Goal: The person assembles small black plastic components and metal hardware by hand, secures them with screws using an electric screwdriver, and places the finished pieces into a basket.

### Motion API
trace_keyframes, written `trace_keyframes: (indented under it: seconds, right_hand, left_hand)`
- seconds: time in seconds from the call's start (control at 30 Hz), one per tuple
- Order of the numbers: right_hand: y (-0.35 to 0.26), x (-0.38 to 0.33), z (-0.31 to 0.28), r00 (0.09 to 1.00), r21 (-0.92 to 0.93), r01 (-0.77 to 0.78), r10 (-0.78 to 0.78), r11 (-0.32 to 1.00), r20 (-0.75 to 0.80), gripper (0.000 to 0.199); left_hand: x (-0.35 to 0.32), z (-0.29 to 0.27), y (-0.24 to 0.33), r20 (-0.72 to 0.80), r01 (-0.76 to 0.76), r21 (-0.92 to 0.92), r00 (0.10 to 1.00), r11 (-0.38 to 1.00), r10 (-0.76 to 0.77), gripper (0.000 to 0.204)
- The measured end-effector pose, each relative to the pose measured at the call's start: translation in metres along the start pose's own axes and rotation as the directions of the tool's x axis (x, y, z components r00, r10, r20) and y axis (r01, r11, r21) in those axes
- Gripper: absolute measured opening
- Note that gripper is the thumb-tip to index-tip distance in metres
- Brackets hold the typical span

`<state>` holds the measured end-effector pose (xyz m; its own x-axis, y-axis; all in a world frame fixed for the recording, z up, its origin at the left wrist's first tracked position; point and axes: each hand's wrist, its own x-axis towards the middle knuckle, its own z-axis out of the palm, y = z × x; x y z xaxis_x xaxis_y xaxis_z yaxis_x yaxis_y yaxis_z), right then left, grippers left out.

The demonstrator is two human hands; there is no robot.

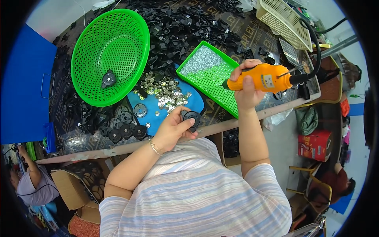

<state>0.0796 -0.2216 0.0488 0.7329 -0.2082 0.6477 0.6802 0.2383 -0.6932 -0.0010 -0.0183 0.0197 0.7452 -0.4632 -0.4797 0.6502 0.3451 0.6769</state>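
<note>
My left hand (pixel 173 128) is closed on a round black plastic part (pixel 192 117), its thumb pressed over the part's middle, near the table's front edge. My right hand (pixel 248 85) grips an orange electric screwdriver (pixel 262 78) with a black cable. The tool's dark tip points left, above the green perforated tray (pixel 209 81). Small silver screws (pixel 203 59) are heaped in the tray's far end. On a blue cloth (pixel 193 102) beyond my left hand lies a pile of small round metal pieces (pixel 167 93). A black disc (pixel 140 110) lies beside them.
A green basket (pixel 110 57) at the left holds one black part (pixel 108 78). Many black plastic pieces (pixel 177 31) cover the table's back. A cream basket (pixel 284 23) stands at the far right. Open cardboard boxes (pixel 73 189) stand below. Other people sit at both sides.
</note>
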Motion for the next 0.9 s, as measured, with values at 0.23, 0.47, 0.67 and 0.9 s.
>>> trace_keyframes:
  seconds: [0.23,0.47,0.67,0.9]
  right_hand:
    - [0.003,0.000,-0.003,0.997,0.015,-0.079,0.079,0.997,-0.002,0.029]
    - [-0.006,0.005,0.002,0.996,-0.013,-0.088,0.088,0.996,-0.024,0.030]
    - [-0.049,-0.002,0.022,0.990,0.156,-0.094,0.076,0.983,0.114,0.043]
    - [-0.056,-0.020,0.043,0.971,0.180,-0.176,0.141,0.968,0.191,0.043]
  left_hand:
    - [0.012,0.000,-0.006,-0.041,-0.039,0.057,0.998,0.998,0.042,0.017]
    - [0.016,0.001,-0.006,-0.084,-0.031,0.213,0.995,0.977,0.050,0.010]
    - [0.019,-0.002,-0.007,-0.057,-0.044,0.146,0.997,0.988,0.053,0.008]
    - [0.020,-0.003,-0.009,-0.046,-0.030,0.165,0.998,0.986,0.038,0.009]
